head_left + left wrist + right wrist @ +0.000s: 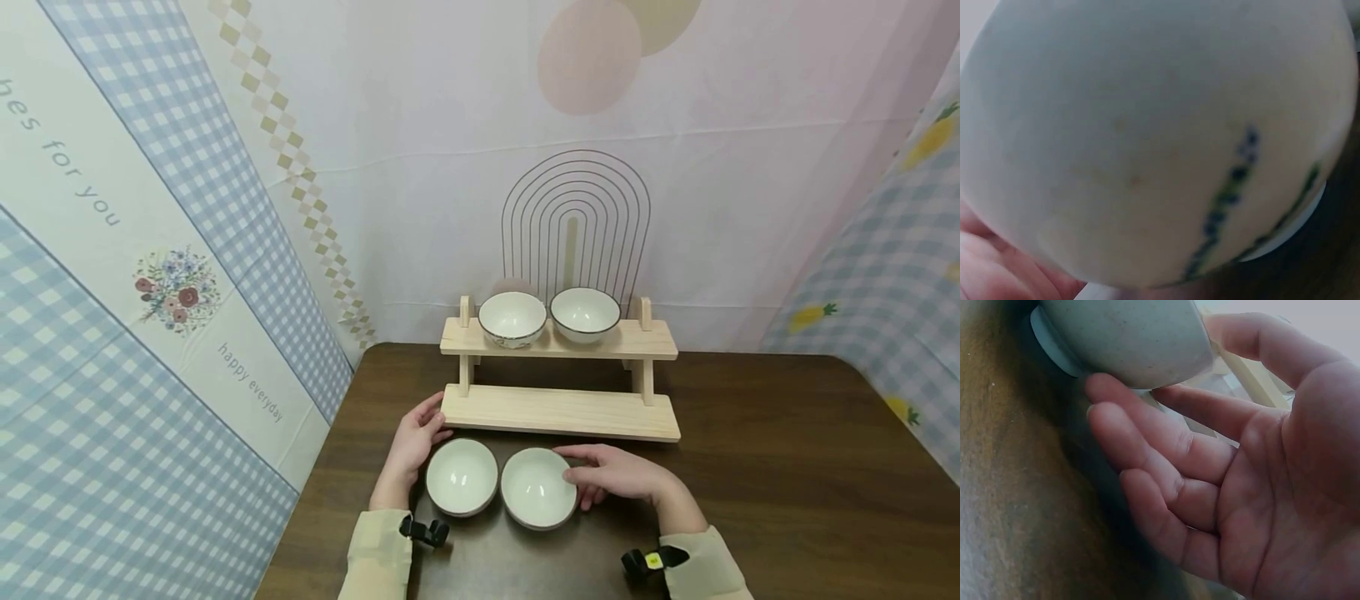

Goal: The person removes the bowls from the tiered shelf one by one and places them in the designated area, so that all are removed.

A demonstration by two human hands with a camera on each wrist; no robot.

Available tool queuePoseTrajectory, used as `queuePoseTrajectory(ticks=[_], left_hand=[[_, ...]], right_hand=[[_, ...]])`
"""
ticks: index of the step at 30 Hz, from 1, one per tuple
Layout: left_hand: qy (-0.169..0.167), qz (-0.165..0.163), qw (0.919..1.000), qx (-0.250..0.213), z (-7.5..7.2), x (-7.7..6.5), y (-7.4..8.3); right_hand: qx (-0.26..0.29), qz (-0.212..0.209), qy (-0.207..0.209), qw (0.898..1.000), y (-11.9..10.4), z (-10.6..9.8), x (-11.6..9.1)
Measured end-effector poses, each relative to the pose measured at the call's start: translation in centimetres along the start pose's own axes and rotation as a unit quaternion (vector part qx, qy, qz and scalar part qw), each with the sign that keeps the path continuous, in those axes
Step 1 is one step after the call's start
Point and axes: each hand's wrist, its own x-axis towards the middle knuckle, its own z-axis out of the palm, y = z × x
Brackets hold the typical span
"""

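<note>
Two white bowls stand side by side on the dark table in front of a wooden shelf: a left bowl (462,477) and a right bowl (539,488). My right hand (618,473) holds the right bowl by its side, thumb at the rim and index finger round the far side. In the right wrist view the other fingers (1141,444) are bent beneath the bowl's wall. My left hand (411,442) lies beside the left bowl, its fingertips at the left end of the lower board (555,408). A bowl with a blue-green pattern (1147,156) covers most of the left wrist view.
On the shelf's upper board (645,340) sit two more white bowls, a patterned one (512,317) and a dark-rimmed one (585,313). Behind the table (765,450) hangs a printed cloth (420,208), with checked cloth on both sides.
</note>
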Motion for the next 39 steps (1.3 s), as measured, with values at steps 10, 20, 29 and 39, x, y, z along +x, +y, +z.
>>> queuePoseTrajectory(ticks=[10, 20, 29, 39], left_hand=[[-0.009, -0.01, 0.9995, 0.028, -1.2, 0.2, 0.6], [0.018, 0.066, 0.99, 0.123, -2.1, 3.4, 5.5], [-0.001, 0.085, 0.967, 0.24, -0.9, 6.2, 9.0], [-0.006, 0.074, 0.9672, 0.243, 0.9, 8.2, 10.2]], right_hand=[[-0.039, -0.014, 0.08, 0.996, 0.0, -1.4, -0.2], [-0.03, -0.096, 0.274, 0.956, -2.9, -6.8, -0.7], [-0.05, -0.073, 0.404, 0.91, -6.8, -11.8, -0.1], [-0.092, -0.008, 0.344, 0.934, -7.6, -14.7, 2.2]])
